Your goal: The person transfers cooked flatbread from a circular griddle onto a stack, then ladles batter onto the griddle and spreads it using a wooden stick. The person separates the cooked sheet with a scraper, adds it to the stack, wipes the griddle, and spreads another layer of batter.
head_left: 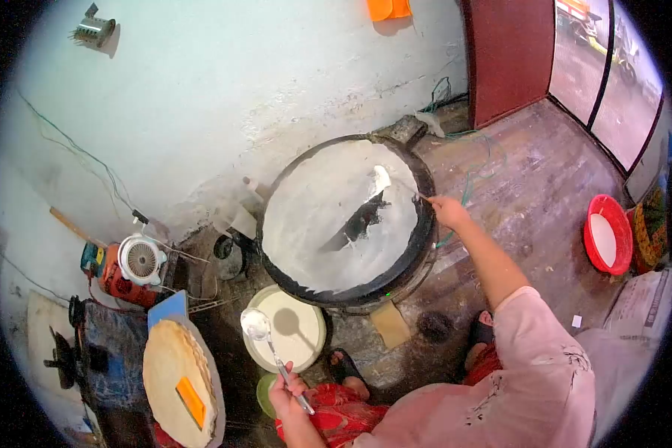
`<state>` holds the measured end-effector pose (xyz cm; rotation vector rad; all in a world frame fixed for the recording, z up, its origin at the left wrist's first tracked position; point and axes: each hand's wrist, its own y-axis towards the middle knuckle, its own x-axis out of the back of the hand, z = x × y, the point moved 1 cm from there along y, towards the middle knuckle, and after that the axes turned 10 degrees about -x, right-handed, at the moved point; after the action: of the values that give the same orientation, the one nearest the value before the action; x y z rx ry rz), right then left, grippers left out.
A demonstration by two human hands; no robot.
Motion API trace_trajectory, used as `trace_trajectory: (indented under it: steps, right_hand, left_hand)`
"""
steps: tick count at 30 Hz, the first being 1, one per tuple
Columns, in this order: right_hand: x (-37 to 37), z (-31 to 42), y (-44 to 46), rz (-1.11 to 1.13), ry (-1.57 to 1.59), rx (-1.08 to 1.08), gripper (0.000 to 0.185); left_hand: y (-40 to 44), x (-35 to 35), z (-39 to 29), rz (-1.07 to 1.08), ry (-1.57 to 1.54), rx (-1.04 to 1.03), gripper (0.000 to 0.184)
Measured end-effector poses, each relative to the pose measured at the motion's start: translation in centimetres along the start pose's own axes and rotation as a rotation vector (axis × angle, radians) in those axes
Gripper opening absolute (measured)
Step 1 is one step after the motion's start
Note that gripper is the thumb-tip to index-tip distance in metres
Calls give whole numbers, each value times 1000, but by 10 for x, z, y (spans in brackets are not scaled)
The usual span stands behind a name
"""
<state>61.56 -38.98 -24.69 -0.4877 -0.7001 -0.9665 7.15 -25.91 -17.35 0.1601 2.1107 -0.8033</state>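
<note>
My left hand (287, 390) is closed around the handle of a metal ladle (257, 326). The ladle's bowl, coated with pale batter, hangs over a round bucket of white batter (300, 328). A large round black griddle (423, 168) carries a wide layer of white batter (313, 216). Across that layer runs a dark bare strip (360, 222). At the griddle's right rim my right hand (449, 212) grips a thin-handled scraper (381, 178). The scraper's head is covered in batter and lies at the upper end of the bare strip.
Left of the bucket, a stack of thin round flatbreads (173, 369) has an orange scraper (191, 402) on top. A white fan-like blower (142, 259) stands by the wall. On the right floor is a red basin (609, 234). Cables run along the wall and floor.
</note>
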Motion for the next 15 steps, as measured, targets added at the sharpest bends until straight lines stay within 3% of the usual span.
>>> trace_trajectory:
  steps: [3, 6, 9, 10, 11, 13, 15]
  right_hand:
    - [22, 7, -19, 129, 56, -5, 25]
    - [17, -10, -7, 13, 255, -83, 26]
    - [0, -2, -4, -5, 69, 7, 28]
    - [2, 10, -15, 127, 0, -160, 27]
    - [3, 3, -20, 128, 1, -160, 27]
    - [18, 3, -37, 91, -76, 83, 27]
    - [47, 5, -56, 216, -43, 50, 27]
  left_hand:
    - [-1, -3, 1, 4, -36, 17, 39]
    - [-3, -12, 7, -91, 111, -61, 34]
    - [0, -11, 6, -66, 126, -31, 34]
    - [2, -7, 5, -36, 83, 0, 35]
    - [2, -4, 4, -36, 83, -1, 35]
    - [0, -5, 4, 23, 30, 27, 35]
    - [-1, -6, 4, -28, 17, 19, 35]
